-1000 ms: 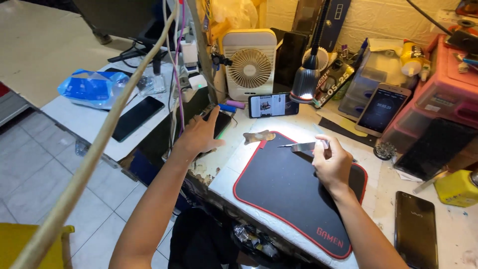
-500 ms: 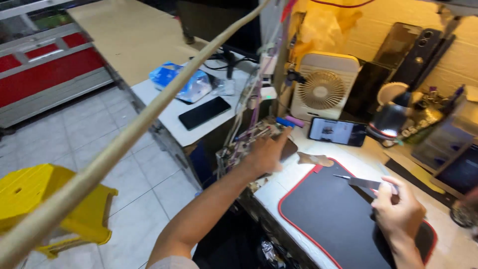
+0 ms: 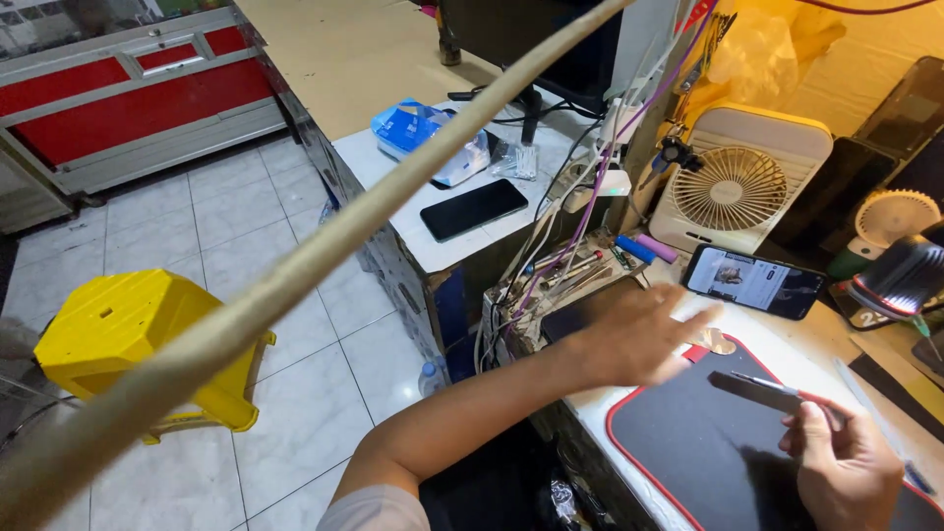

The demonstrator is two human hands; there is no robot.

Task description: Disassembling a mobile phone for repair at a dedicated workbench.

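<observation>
While I look down from head camera, my right hand (image 3: pixel 846 472) sits nearest, over black work mat with red border (image 3: pixel 688 442), fingers pinched on thin dark metal tweezers (image 3: pixel 777 390). Tweezers' long axis runs left-right, tip pointing toward my left hand (image 3: pixel 634 334). Left hand farther out, fingers spread wide, holding nothing, hovering at mat's far corner. Beyond it, lit black smartphone (image 3: pixel 752 280) lies flat before beige desk fan (image 3: pixel 737 187).

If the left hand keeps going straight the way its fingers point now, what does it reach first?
The left hand points right and slightly up across the bench. First in that line is probably the lit phone propped near the white fan. Depth is unclear, so it could pass just in front of it.
</observation>
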